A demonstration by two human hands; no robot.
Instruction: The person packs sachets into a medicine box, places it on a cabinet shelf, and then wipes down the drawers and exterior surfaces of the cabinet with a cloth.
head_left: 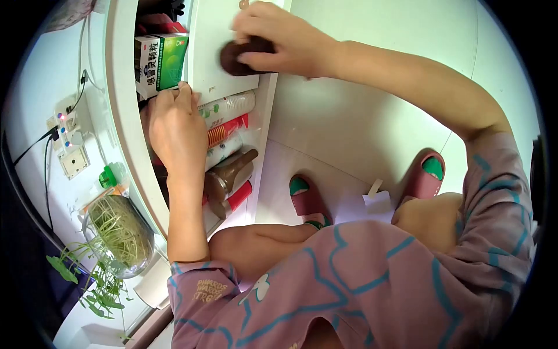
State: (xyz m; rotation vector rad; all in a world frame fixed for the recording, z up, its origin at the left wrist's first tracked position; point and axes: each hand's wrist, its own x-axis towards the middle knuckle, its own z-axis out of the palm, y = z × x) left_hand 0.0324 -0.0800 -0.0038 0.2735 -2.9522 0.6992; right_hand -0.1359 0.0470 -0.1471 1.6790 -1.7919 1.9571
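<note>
In my right hand (279, 39) is a dark brown round object (237, 58), held over the white drawer front (218, 35); I cannot make out what it is. My left hand (179, 119) rests at the top edge of the white panel, its fingers bent over the rim. Right beside those fingers, a green and white medicine box (163, 61) stands inside the open drawer. Below the panel lie a stack of white paper cups (232, 107), a red package (229, 132) and a brown object (238, 168) on a shelf.
A glass vase with a green plant (119, 232) stands on the ledge at the left. Near it are a power strip (71, 136) and cables. My feet in pink slippers (310, 200) are on the tiled floor, with a small white paper (378, 202) between them.
</note>
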